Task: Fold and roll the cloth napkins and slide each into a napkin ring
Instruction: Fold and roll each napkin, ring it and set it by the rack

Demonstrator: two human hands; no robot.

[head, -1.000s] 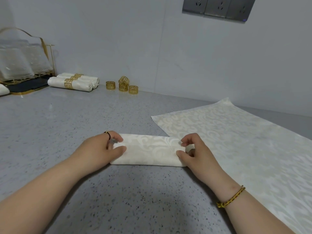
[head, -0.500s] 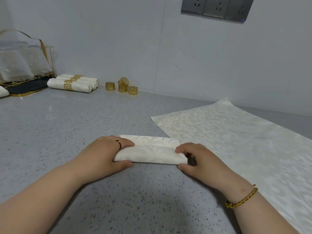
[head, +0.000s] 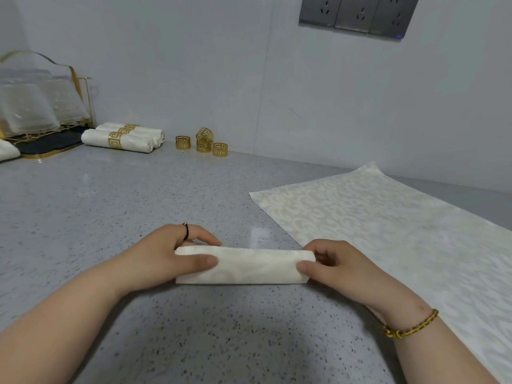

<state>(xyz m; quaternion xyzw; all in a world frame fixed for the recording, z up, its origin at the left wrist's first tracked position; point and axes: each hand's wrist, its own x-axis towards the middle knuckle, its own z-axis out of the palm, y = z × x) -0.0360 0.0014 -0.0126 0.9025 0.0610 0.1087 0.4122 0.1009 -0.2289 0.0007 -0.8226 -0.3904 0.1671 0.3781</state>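
A cream patterned napkin (head: 249,266) lies rolled into a short cylinder on the grey counter, near the front. My left hand (head: 166,259) grips its left end, thumb across the front and fingers behind. My right hand (head: 335,268) grips the right end in the same way. Several gold napkin rings (head: 204,142) stand by the back wall. Two rolled napkins with gold rings round them (head: 119,139) lie to the left of those rings.
A flat cream patterned cloth (head: 393,234) is spread over the right side of the counter. At the far left stands a gold wire rack with clear glassware (head: 36,106) on a dark tray. Wall sockets (head: 357,12) sit above.
The folded napkin has been rolled up tight toward me, from a flat strip into a full cylinder. Both hands came nearer with it and now hold its ends.
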